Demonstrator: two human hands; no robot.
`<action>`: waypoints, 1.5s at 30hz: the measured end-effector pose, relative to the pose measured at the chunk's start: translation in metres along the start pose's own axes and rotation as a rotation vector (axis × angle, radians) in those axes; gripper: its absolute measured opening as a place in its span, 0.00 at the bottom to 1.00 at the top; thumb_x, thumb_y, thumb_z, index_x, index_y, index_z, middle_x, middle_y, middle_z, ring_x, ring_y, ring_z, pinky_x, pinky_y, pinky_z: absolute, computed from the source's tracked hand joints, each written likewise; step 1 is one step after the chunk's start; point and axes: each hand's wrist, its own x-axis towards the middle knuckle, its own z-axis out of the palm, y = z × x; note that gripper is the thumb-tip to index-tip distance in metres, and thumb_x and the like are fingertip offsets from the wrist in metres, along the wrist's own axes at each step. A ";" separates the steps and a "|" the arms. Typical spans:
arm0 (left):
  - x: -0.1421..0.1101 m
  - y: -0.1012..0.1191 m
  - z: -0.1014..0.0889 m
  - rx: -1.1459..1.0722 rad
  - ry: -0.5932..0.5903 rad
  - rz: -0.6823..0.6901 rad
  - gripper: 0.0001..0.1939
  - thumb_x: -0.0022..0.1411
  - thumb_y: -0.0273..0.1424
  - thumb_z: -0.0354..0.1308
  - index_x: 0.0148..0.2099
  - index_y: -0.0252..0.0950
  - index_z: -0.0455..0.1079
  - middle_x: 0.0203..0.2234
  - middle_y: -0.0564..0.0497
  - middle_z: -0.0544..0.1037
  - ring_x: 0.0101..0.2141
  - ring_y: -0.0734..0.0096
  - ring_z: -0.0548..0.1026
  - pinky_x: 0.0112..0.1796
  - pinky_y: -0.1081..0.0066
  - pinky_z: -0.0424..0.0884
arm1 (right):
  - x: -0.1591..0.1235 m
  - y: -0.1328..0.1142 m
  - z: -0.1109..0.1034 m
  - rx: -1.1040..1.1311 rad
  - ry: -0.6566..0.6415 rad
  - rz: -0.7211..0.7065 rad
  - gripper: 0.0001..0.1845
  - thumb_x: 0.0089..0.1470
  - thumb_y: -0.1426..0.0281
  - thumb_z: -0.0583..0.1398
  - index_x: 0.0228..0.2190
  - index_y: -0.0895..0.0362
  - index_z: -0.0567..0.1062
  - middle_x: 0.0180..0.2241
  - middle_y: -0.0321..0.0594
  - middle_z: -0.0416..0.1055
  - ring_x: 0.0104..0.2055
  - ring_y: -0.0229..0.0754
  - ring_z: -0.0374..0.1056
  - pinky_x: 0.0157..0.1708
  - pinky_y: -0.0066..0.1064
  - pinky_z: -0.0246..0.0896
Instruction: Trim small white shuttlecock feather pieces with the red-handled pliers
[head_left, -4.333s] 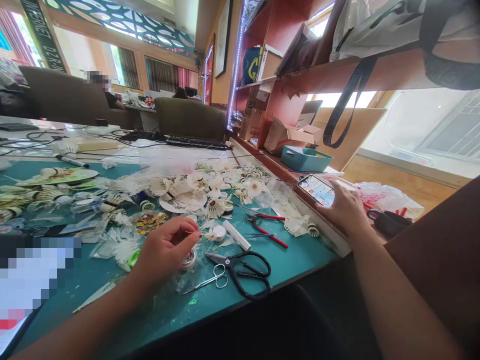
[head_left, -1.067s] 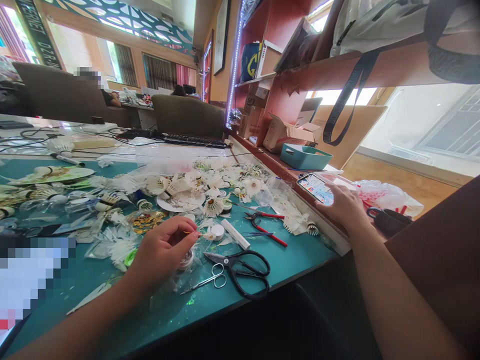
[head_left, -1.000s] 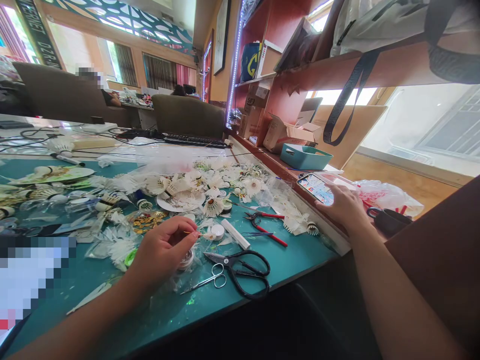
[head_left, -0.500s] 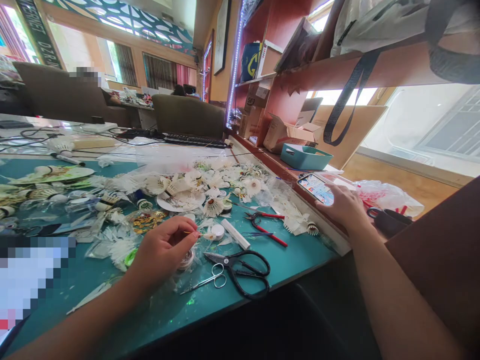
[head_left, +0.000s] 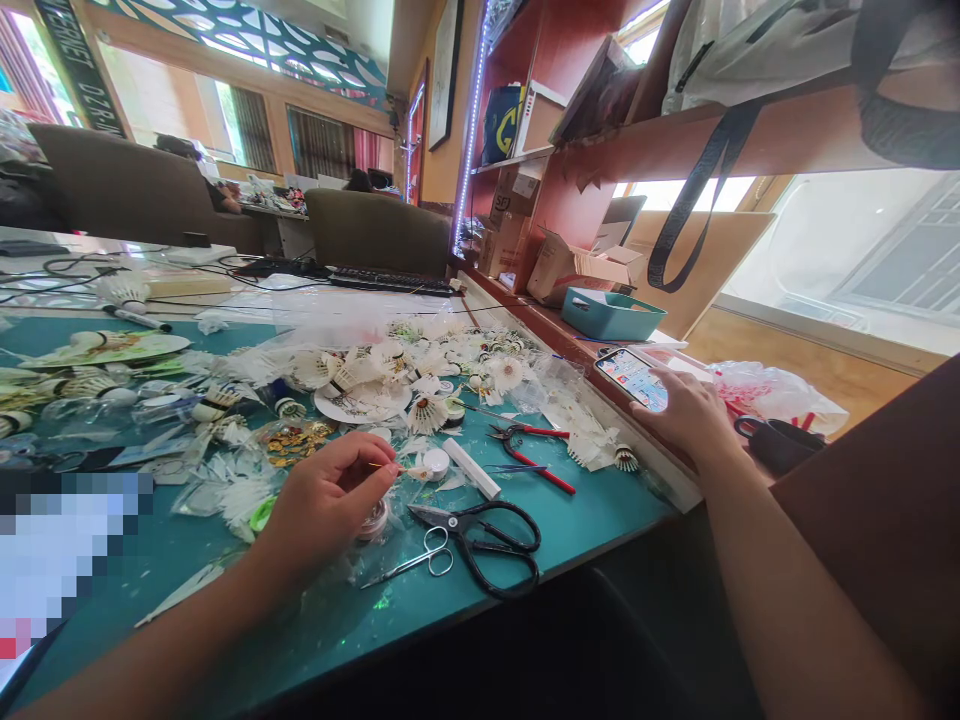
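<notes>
My left hand [head_left: 334,490] is closed above the mat, pinching a thin gold-coloured stem [head_left: 377,465] between thumb and fingertips. A small pale piece is at the stem's far end, too small to make out. On the right, my right hand [head_left: 686,410] is at the near end of a smartphone [head_left: 630,375] with a lit screen, thumb and fingers about its edges. Black-handled scissors [head_left: 480,535] and small silver scissors [head_left: 420,560] lie just right of my left hand. Beyond them are a white bar [head_left: 471,468], a round white lid [head_left: 435,462] and red-handled pliers [head_left: 536,458].
Shuttlecocks [head_left: 427,410], loose feathers and plastic bags cover the far part of the green mat [head_left: 315,640]. Gold-coloured bits [head_left: 296,440] lie in a bag. A teal basket [head_left: 611,315] and a dark mug [head_left: 780,445] stand on the right. A person [head_left: 225,195] sits beyond the chairs.
My hands and the things on the table stay as they were. The person in the background shows slightly differently.
</notes>
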 end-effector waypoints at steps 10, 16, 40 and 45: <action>0.001 0.000 0.000 0.009 -0.005 -0.002 0.13 0.53 0.42 0.68 0.27 0.38 0.78 0.35 0.46 0.82 0.34 0.61 0.80 0.32 0.71 0.77 | 0.001 0.000 0.000 0.005 0.006 -0.009 0.41 0.56 0.47 0.60 0.64 0.54 0.69 0.62 0.54 0.71 0.62 0.68 0.65 0.58 0.58 0.60; 0.000 0.001 0.000 0.008 0.000 -0.007 0.13 0.53 0.42 0.69 0.27 0.38 0.78 0.35 0.46 0.82 0.33 0.62 0.79 0.30 0.71 0.75 | 0.001 0.000 0.000 0.007 0.003 -0.011 0.40 0.56 0.47 0.60 0.64 0.54 0.70 0.61 0.55 0.71 0.62 0.68 0.64 0.57 0.58 0.61; -0.003 0.002 0.002 -0.044 0.014 -0.026 0.12 0.54 0.41 0.69 0.28 0.38 0.77 0.35 0.49 0.81 0.34 0.64 0.78 0.35 0.72 0.74 | -0.005 -0.009 -0.012 0.020 0.042 -0.039 0.46 0.57 0.49 0.62 0.71 0.50 0.58 0.64 0.52 0.69 0.62 0.69 0.63 0.58 0.57 0.59; -0.004 0.002 0.002 -0.028 0.016 -0.029 0.11 0.54 0.40 0.68 0.28 0.38 0.78 0.35 0.48 0.81 0.34 0.64 0.78 0.33 0.72 0.74 | -0.004 -0.008 -0.012 0.008 0.032 -0.045 0.46 0.56 0.49 0.63 0.70 0.49 0.58 0.64 0.53 0.69 0.61 0.68 0.63 0.56 0.56 0.60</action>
